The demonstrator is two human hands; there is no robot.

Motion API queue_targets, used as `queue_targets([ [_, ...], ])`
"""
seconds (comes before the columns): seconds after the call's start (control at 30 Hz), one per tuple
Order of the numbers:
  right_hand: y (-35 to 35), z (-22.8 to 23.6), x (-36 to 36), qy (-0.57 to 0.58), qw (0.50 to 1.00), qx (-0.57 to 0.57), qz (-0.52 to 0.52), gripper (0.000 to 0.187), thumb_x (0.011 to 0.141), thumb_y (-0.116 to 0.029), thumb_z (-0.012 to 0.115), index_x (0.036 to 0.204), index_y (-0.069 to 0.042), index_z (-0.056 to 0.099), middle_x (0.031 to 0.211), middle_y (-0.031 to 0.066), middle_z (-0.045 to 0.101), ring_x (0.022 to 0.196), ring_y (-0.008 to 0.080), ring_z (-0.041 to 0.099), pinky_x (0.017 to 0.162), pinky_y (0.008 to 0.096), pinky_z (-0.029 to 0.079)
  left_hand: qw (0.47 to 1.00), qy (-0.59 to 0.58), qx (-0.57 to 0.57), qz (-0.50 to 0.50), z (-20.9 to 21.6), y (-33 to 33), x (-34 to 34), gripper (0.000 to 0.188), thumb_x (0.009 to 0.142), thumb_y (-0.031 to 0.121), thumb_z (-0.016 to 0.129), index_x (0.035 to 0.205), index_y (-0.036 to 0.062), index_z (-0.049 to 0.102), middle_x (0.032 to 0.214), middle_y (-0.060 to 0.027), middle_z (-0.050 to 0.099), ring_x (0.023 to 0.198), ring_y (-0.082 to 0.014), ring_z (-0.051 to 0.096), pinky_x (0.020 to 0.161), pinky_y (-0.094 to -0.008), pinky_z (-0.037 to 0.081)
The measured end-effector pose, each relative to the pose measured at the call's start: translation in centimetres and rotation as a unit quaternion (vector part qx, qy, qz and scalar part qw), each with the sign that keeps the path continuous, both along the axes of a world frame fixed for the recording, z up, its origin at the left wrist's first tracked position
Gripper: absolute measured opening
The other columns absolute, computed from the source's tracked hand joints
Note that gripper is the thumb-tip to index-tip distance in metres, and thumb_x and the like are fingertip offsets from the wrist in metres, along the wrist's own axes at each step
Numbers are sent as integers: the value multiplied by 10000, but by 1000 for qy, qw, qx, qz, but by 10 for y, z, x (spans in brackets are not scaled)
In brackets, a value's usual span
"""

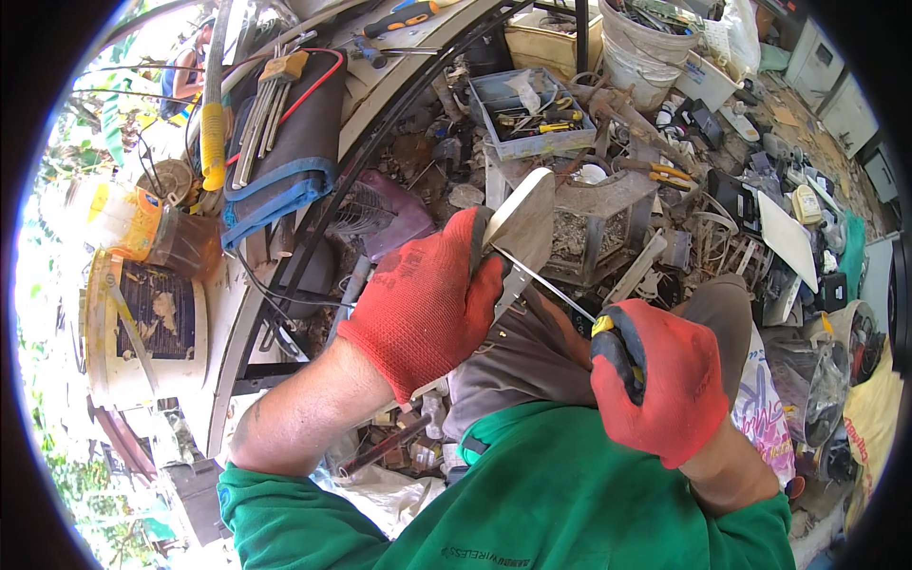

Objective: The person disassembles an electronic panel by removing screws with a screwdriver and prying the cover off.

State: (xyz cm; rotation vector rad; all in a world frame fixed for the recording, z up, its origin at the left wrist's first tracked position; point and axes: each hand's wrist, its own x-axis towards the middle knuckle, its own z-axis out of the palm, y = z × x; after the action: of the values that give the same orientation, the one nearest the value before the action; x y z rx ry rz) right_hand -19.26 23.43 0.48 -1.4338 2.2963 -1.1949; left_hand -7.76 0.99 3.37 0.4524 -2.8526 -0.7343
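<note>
My left hand, in a red glove with dark fingertips, is closed round the lower end of a flat, pale plastic piece tilted up over my lap. In my right hand, gloved the same way, is a screwdriver, its yellow and black handle partly covered by the fingers. The thin metal shaft slants up and left to the pale piece, by my left fingertips. Whether the tip touches the piece or sits in a gap, I cannot tell. Below both hands are my brown-clad legs.
At left, a bench bears a dark cloth, metal rods and an orange-handled screwdriver. Ahead on the littered ground stand a grey tool tray and a white bucket. Orange-handled pliers lie nearby. Scrap and plastic bags crowd the right.
</note>
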Motion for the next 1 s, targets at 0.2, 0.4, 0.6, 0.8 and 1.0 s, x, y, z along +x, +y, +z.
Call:
queue_targets([
  [0.2,-4,5,7,89,995,-41,-24,354,693,-25,771,1018,16,638,895,173,671,717,386,646,638,428,532,1000,-11,-21,-1,0,-1,-6,269,974,190,618,1146,0,535,804,-268,665,812,-502,657,707,-572,504],
  [0.4,-7,-1,1,215,973,-81,-32,396,695,-7,785,1066,11,649,897,161,677,742,364,670,644,404,549,1000,4,-25,6,2,-3,-7,317,958,174,633,1208,6,534,901,-291,677,864,-507,663,744,-557,524],
  [0.6,-9,12,-7,95,993,-73,-20,384,729,-51,772,1093,-35,648,865,111,650,681,335,652,579,401,518,994,18,-98,-36,9,6,-5,481,890,103,720,1362,126,635,1393,-264,588,1089,-450,681,923,-455,574],
  [0.8,-11,-6,-6,-140,971,-194,7,332,893,-91,698,1203,-8,615,890,113,675,624,180,622,544,322,491,995,3,-97,-34,7,-4,-6,309,887,66,721,1184,153,742,1316,-198,626,995,-403,713,826,-442,591],
  [1.0,18,5,-8,-624,779,-49,-39,371,1034,-170,573,1355,13,533,860,71,662,534,67,482,534,206,407,994,-6,-104,-32,4,-19,-6,304,893,67,717,1191,128,727,1260,-168,645,1000,-392,707,834,-444,578],
])
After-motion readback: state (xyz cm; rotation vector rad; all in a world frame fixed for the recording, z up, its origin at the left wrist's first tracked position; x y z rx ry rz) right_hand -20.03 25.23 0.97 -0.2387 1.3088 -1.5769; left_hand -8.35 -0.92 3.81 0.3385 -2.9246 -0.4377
